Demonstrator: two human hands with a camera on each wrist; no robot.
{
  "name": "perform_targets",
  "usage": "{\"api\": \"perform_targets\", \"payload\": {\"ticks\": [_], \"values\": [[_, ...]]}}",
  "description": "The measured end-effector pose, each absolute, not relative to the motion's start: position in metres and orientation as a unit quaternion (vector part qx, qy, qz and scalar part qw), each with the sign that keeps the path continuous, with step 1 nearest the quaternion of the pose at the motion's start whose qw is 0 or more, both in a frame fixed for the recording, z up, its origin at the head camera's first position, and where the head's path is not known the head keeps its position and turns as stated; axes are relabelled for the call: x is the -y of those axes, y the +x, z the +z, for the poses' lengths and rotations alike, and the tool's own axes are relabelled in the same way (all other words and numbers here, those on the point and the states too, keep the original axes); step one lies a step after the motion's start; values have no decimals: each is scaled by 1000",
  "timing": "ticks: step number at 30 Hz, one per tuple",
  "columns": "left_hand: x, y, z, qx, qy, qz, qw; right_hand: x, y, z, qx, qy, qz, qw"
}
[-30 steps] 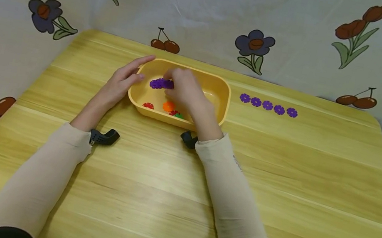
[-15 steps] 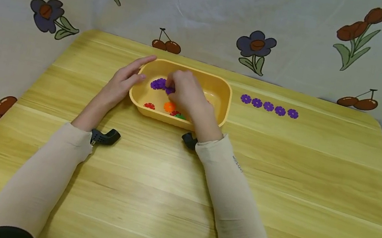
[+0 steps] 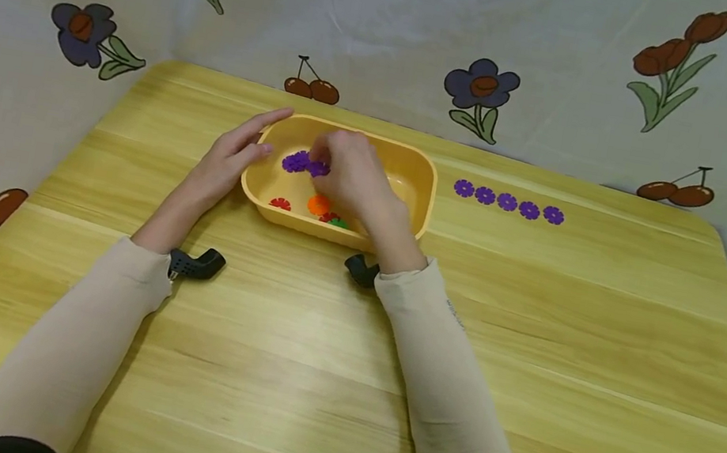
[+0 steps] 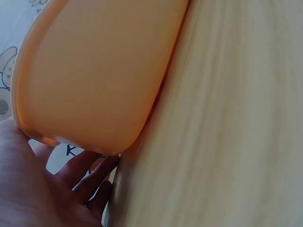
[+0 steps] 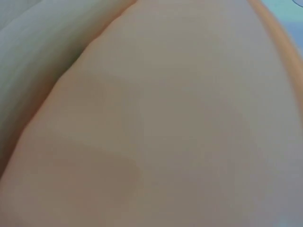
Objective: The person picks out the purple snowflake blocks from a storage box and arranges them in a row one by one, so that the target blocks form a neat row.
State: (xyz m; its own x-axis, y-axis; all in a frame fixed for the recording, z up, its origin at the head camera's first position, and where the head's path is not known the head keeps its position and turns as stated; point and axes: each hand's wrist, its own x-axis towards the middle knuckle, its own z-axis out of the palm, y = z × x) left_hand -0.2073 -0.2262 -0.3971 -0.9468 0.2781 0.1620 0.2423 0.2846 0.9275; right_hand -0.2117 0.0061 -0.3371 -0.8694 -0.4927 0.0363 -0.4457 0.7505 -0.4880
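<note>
A yellow plastic bin (image 3: 402,209) stands near the back of the table, with purple flower-shaped discs (image 3: 296,162) bunched in its left half. My left hand (image 3: 222,163) holds the bin's left end, thumb at the rim and fingers along the outside; the left wrist view has this hand (image 4: 52,184) against the bin's outer wall (image 4: 94,71). Reaching inside, my right hand (image 3: 354,173) pinches a purple disc (image 3: 319,169) beside the bunch; its fingertips are partly hidden. A blurred pale surface fills most of the right wrist view, where the fingers cannot be made out.
An orange disc (image 3: 319,205), red discs (image 3: 280,204) and a green disc (image 3: 338,223) lie in the bin's front part. Right of the bin, several purple discs (image 3: 507,202) form a row on the wooden table (image 3: 530,351). Behind hangs a patterned cloth (image 3: 396,32).
My right hand stays over the purple discs, its fingers shifting slightly; the disc at its fingertips has changed angle. The left hand keeps its place on the bin, and the row is unchanged.
</note>
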Motion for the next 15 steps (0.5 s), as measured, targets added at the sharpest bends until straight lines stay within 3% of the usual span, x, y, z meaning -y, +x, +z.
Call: {"api": "perform_targets", "payload": {"ticks": [15], "values": [[223, -203, -390, -807, 154, 570, 22, -25, -201, -317, -913, -265, -308, 9]]}}
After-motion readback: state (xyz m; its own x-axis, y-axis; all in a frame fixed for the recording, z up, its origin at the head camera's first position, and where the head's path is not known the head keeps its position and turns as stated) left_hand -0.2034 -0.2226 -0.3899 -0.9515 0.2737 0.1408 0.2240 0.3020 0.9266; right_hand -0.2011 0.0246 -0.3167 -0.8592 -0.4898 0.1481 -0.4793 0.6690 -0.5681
